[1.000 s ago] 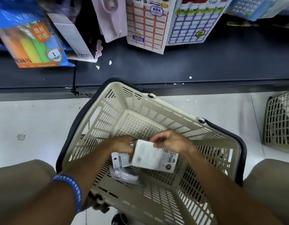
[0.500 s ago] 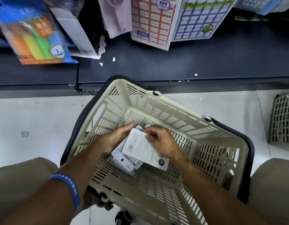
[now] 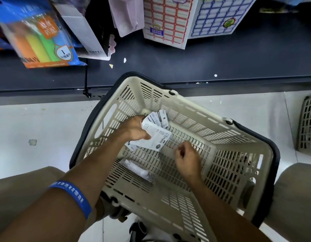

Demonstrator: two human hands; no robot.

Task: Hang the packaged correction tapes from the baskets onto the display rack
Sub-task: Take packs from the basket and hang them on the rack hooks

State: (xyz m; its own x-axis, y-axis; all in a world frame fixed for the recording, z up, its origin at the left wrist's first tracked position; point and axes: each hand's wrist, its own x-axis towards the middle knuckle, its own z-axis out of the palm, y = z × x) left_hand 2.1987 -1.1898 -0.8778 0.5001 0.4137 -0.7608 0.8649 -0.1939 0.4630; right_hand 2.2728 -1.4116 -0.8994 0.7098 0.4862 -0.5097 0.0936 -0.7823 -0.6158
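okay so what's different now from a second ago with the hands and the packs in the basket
The right hand let go of the top pack and drew back, fingers curled and empty. The left hand now holds the fanned packs alone, shifted toward the basket's far wall. One pack remains on the basket floor.

right hand (image 3: 186, 158) let go of the packs (image 3: 155, 132), now curled empty, left hand (image 3: 133, 128) holding them fanned
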